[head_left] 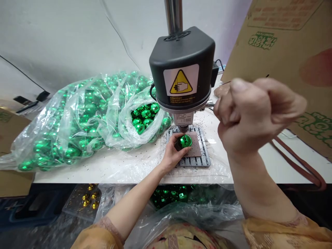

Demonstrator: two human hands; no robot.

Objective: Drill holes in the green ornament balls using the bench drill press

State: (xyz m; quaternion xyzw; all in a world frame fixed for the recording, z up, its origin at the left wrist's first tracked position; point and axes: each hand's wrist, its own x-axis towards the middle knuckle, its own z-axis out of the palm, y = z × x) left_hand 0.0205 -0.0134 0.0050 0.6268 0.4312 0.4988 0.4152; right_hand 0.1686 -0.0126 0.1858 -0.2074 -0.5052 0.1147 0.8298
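Observation:
My left hand [174, 151] grips a shiny green ball [185, 141] from its left side, thumb in front and fingers behind. The ball sits on a flat pad [196, 145] on the slotted metal base [206, 160], right under the chuck of a black drill press [181, 69]. A dark spot shows on top of the ball, where the tool meets it. My right hand [249, 114] is raised at the right of the machine, its fingers curled round the feed handle [210, 104], of which only the inner end shows.
A clear bag [77, 121] full of green balls lies left of the machine, its mouth open. Another bag of green balls [178, 195] hangs below the table edge. Cardboard [285, 45] stands at the right, near a brown strap [298, 162]. Dark shavings dot the white table [85, 173].

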